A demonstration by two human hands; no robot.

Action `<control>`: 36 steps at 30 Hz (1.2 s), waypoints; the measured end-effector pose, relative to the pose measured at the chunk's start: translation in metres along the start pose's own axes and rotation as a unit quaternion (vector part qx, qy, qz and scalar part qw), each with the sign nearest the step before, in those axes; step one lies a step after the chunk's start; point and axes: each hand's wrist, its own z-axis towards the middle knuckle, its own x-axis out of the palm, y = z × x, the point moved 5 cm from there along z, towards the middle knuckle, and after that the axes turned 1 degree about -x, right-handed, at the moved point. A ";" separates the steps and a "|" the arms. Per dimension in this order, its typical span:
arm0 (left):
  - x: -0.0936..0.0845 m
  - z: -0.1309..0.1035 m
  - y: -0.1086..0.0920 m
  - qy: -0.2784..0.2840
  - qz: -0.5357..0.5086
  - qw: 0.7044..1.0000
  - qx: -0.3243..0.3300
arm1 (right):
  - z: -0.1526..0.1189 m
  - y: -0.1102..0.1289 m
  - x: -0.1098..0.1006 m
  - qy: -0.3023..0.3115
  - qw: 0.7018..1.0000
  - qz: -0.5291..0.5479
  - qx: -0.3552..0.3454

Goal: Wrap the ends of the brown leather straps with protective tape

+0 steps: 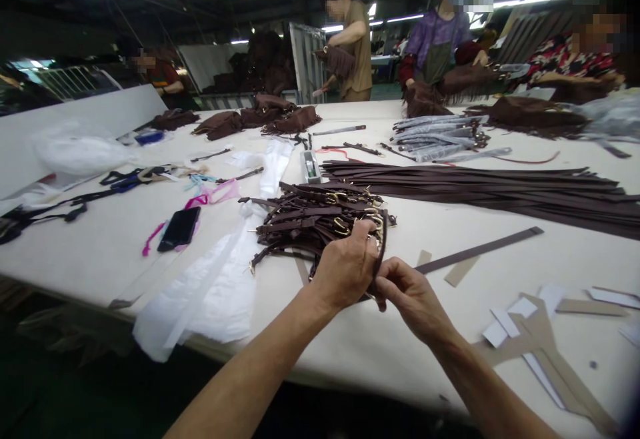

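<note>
Both my hands are at a dark brown strap (383, 242) that curves between them over the near part of the table. My left hand (350, 259) is closed around it, its back toward me. Thumb and fingers of my right hand (407, 295) pinch the strap's lower end. Just behind my left hand lies a heap of short brown straps (310, 215) with gold-coloured buckles and clasps. One flat brown strip (480, 250) lies to the right of my right hand. My left hand hides part of the heap.
Long brown strips (475, 189) run along the right. Plastic-wrapped straps (435, 135) and brown bags (220, 125) lie farther back. A phone (179, 229) and white sheeting (210, 285) are on the left, card scraps (540, 332) at right. Several people stand or sit beyond the table.
</note>
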 end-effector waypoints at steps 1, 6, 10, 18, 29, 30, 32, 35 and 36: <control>0.002 0.003 -0.004 -0.019 0.005 1.000 0.011 | 0.000 0.000 -0.001 -0.008 1.000 0.007 -0.017; 0.003 -0.002 -0.012 -0.141 0.041 0.987 0.070 | 0.000 0.000 -0.018 -0.061 0.996 0.012 -0.061; -0.003 -0.031 -0.011 -0.202 0.059 0.977 0.025 | -0.002 -0.004 -0.033 -0.145 0.982 0.035 -0.119; 0.020 -0.095 0.001 -0.319 -0.065 0.945 0.027 | -0.008 -0.004 -0.016 -0.260 0.951 0.108 -0.128; 0.046 -0.077 0.013 -0.237 -0.147 0.958 -0.063 | -0.018 -0.016 0.001 -0.145 0.977 0.151 -0.040; 0.045 -0.078 0.014 -0.243 -0.132 0.959 -0.057 | -0.018 -0.015 0.001 -0.129 0.978 0.156 -0.040; 0.042 -0.079 0.016 -0.241 -0.093 0.965 -0.046 | -0.016 -0.011 -0.001 -0.103 0.983 0.141 -0.051; 0.036 -0.078 0.017 -0.226 -0.056 0.972 -0.036 | -0.012 0.004 -0.005 -0.059 0.993 0.054 -0.091; 0.033 -0.077 0.016 -0.221 -0.049 0.973 -0.035 | -0.010 0.011 -0.005 -0.040 0.993 0.015 -0.107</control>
